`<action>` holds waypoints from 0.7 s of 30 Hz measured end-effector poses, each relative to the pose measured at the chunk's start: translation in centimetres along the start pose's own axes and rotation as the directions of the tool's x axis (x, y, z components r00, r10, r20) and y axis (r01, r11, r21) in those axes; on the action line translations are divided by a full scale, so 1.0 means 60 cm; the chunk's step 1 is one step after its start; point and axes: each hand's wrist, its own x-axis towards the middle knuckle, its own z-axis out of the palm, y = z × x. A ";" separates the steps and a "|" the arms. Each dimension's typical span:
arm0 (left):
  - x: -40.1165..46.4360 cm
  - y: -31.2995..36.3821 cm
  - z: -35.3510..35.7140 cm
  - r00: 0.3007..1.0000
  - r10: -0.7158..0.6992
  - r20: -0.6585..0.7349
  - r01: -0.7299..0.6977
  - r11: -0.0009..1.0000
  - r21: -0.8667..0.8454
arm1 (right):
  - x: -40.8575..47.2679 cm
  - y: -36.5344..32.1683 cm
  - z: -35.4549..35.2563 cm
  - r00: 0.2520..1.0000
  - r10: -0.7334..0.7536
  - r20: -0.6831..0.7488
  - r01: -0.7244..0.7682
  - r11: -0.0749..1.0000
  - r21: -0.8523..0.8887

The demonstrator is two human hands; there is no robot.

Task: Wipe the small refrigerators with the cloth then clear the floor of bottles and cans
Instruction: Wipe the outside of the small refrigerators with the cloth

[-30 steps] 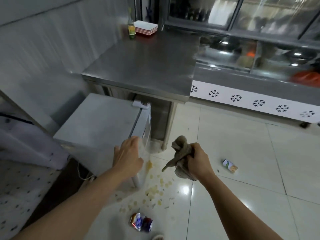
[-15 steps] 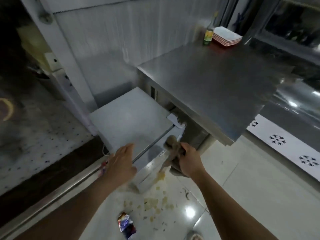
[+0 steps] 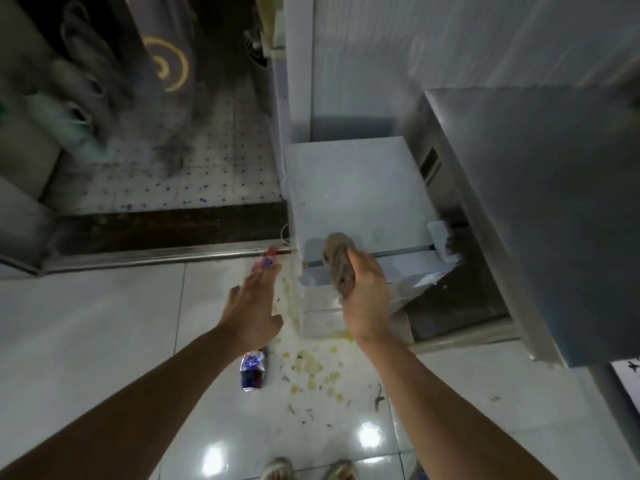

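While the right hand [image 3: 367, 299] keeps a clenched grip on the bunched grey-brown cloth [image 3: 339, 263] over the white small refrigerator [image 3: 356, 192], the left hand [image 3: 252, 306] hovers released, fingers straight, above a crushed blue can [image 3: 252, 370] on the floor [image 3: 86, 341].

1. My cloth [image 3: 341, 268] is brown.
2. The small fridge [image 3: 356, 192] is white.
3. The can [image 3: 253, 370] near me is blue and white.
4. The floor [image 3: 104, 327] is shiny white, with yellow bits [image 3: 311, 367].
5. The far-left floor tiles [image 3: 194, 168] have dark dots.
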 end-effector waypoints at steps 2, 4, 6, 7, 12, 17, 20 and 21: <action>0.004 -0.007 0.011 1.000 -0.006 -0.002 0.006 1.000 -0.022 | 0.006 0.000 0.042 0.999 -0.043 0.005 0.043 0.998 -0.056; 0.013 -0.015 0.017 1.000 0.008 -0.014 -0.008 1.000 -0.022 | 0.001 -0.003 0.078 0.994 -0.090 0.062 0.096 0.991 -0.094; 0.019 -0.025 0.022 0.999 0.029 -0.037 -0.030 0.999 -0.018 | -0.010 -0.001 0.108 0.982 -0.145 0.123 0.170 0.960 -0.224; 0.022 -0.032 0.024 0.998 0.037 -0.048 -0.038 0.999 -0.021 | -0.015 0.000 0.117 0.977 -0.154 0.144 0.190 0.938 -0.289; 0.039 -0.046 0.042 0.997 0.046 -0.067 -0.047 0.999 -0.015 | 0.000 0.019 0.141 0.952 -0.250 0.179 0.306 0.834 -0.459; 0.052 -0.031 0.073 0.995 0.022 -0.100 -0.023 1.000 -0.016 | 0.018 0.092 0.127 0.845 -0.513 0.150 0.515 0.703 -0.490; 0.059 -0.002 0.091 0.986 0.048 -0.162 -0.044 0.999 0.033 | 0.033 0.160 0.089 0.845 -0.519 0.132 0.501 0.680 -0.536; 0.062 0.013 0.101 0.979 0.070 -0.189 -0.061 0.997 0.057 | 0.040 0.187 0.070 0.851 -0.506 0.142 0.492 0.669 -0.557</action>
